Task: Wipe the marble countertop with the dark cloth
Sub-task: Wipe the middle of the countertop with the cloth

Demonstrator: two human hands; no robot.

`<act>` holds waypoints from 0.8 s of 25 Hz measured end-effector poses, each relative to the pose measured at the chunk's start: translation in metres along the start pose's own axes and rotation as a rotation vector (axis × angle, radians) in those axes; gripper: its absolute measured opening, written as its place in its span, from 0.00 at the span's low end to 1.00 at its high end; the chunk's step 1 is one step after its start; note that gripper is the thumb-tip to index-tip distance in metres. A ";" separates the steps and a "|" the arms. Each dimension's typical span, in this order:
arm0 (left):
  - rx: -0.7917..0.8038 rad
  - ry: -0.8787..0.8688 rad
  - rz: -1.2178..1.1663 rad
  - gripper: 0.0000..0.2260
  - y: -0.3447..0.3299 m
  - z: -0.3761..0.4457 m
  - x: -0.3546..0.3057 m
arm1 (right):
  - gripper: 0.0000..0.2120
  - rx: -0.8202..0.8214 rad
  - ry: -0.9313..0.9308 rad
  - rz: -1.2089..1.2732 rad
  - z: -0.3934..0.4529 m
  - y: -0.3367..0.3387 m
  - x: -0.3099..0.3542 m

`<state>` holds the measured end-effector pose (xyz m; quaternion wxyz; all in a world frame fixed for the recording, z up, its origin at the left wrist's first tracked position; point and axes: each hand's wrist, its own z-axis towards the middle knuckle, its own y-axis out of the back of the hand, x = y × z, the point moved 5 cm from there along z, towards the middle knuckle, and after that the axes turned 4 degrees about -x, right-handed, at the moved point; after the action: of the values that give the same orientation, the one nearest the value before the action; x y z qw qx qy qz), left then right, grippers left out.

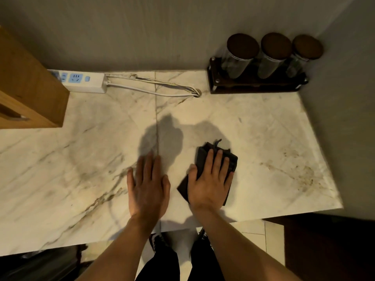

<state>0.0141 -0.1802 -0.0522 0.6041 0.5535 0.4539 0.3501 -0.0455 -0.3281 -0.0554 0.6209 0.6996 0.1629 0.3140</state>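
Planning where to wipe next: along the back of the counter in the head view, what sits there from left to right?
Wooden box → power strip → white cables running to a hole in the marble countertop → dark rack holding three brown-lidded jars.

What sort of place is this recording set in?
Probably a home kitchen or pantry corner: a marble countertop against the wall, three lidded jars in a rack, and a power strip.
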 end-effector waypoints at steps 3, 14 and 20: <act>0.001 -0.013 0.001 0.26 -0.001 -0.001 -0.001 | 0.31 -0.007 0.013 -0.001 -0.018 0.002 -0.010; -0.030 0.026 -0.124 0.26 0.006 0.000 -0.006 | 0.31 0.017 0.160 -0.006 -0.047 0.010 -0.035; -0.030 0.061 -0.161 0.26 0.011 -0.004 -0.018 | 0.31 0.109 0.464 -0.040 -0.042 0.017 -0.059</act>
<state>0.0053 -0.1944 -0.0383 0.6245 0.4950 0.5100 0.3239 -0.1197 -0.3353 -0.0516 0.5344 0.6378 0.3316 0.4446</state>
